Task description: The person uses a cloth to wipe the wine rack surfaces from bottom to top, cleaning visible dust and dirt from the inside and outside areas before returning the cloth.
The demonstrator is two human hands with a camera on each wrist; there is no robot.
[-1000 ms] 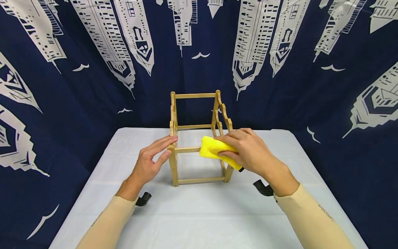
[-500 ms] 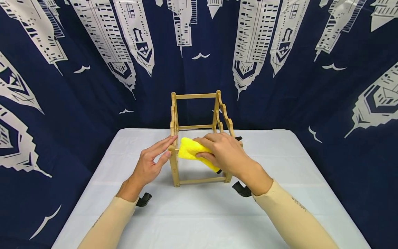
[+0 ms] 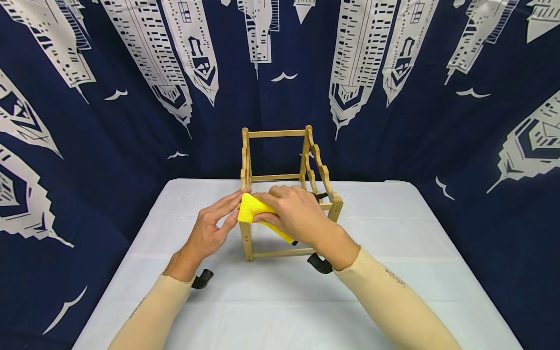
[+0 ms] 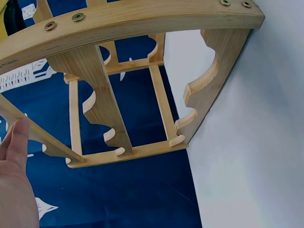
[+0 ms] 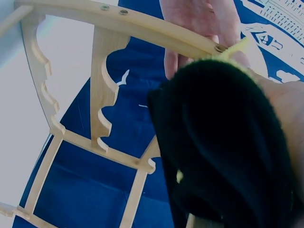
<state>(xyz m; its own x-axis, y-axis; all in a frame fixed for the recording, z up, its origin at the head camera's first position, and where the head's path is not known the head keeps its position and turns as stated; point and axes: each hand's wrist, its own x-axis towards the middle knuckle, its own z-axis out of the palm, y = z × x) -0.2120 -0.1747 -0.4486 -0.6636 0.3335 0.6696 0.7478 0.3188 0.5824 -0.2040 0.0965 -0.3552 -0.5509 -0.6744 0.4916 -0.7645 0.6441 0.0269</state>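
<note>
A light wooden rack [image 3: 247, 240] with scalloped side rails stands upright on the table. My left hand [image 3: 209, 226] rests at its front left corner post, fingers straight along the outer side and thumb toward the front. My right hand [image 3: 302, 216] grips a folded cloth [image 3: 253, 208], yellow on one side and black on the other, at the left end of the upper front bar. The cloth covers that end of the bar and meets the left fingertips in the head view. In the right wrist view the black side [image 5: 228, 137] hides much of the right hand.
A white cloth covers the table [image 3: 376, 291]. Behind and on both sides hangs a dark blue curtain [image 3: 262, 107] printed with white buildings and birds. Black wrist straps [image 3: 202, 279] show at both sleeves.
The right hand has slid the yellow cloth leftward along the upper front bar, from its right part to the left corner. The left hand and the rack have stayed in place.
</note>
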